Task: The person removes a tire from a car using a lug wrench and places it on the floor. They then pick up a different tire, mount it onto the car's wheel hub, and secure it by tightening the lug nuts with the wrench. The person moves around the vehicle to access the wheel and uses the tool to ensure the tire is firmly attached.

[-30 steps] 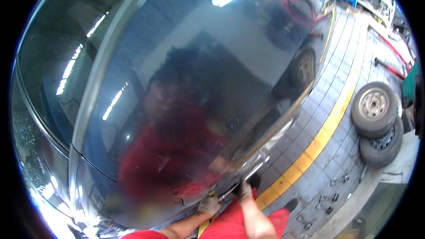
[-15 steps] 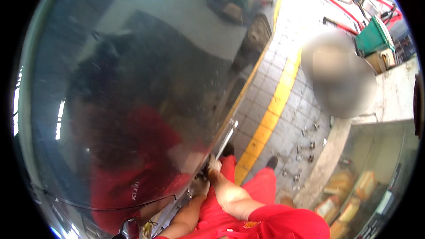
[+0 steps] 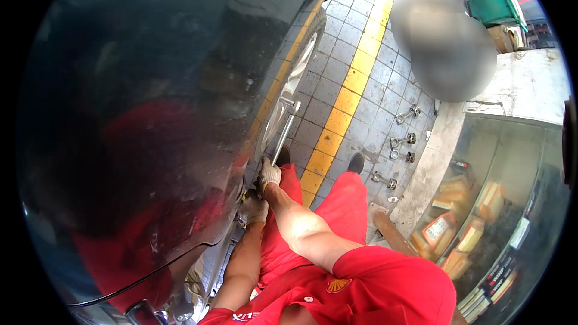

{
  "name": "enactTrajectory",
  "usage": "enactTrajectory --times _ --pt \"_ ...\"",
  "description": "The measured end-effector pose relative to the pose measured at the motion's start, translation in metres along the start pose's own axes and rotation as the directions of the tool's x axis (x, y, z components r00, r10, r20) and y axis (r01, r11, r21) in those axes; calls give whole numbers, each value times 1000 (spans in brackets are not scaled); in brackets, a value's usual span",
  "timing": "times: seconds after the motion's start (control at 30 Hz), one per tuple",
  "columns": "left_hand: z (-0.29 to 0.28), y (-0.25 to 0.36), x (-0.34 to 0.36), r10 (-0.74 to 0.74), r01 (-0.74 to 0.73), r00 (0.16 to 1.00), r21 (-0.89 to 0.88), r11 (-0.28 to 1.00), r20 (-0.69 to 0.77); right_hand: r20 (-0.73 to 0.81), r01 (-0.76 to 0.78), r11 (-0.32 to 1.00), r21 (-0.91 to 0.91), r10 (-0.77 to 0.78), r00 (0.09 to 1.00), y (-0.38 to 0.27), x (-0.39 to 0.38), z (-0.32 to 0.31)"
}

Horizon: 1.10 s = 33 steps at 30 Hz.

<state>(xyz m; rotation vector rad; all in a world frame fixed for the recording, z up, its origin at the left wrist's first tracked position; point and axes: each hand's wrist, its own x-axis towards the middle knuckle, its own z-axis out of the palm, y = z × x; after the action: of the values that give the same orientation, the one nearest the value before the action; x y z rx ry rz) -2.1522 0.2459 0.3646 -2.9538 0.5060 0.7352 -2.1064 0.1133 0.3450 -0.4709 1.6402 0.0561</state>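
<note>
A long silver socket wrench slants up from my hands to the face of the car wheel, where its head meets the spokes. My right hand, in a pale work glove, is wrapped round the bar. Just below it, my gloved left hand is closed at the bar's lower end, close against the car's side; its fingers are partly hidden. The dark, glossy car body fills the left of the view and reflects my red clothing.
Several pistons with connecting rods lie on the grey tiles, right of a yellow floor line. A glass display case with boxed goods stands at the right. Behind it is a green bin. My shoe rests on the tiles.
The view has shifted, bringing the wheel and the wrench head into plainer sight. Both hands stay together at the wrench's lower end.
</note>
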Motion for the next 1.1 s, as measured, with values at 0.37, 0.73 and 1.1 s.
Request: enactTrajectory --times 0.37,0.73,1.1 --pt "67 3 14 -240 240 971 -47 970 4 358 454 890 -48 -409 839 -143 72 -76" --pt "155 27 75 -198 157 974 -293 943 -113 587 751 644 -149 -553 591 -245 136 -43" --pt "301 115 212 -171 62 978 -625 778 -117 500 976 164 -144 -839 215 -213 149 -45"
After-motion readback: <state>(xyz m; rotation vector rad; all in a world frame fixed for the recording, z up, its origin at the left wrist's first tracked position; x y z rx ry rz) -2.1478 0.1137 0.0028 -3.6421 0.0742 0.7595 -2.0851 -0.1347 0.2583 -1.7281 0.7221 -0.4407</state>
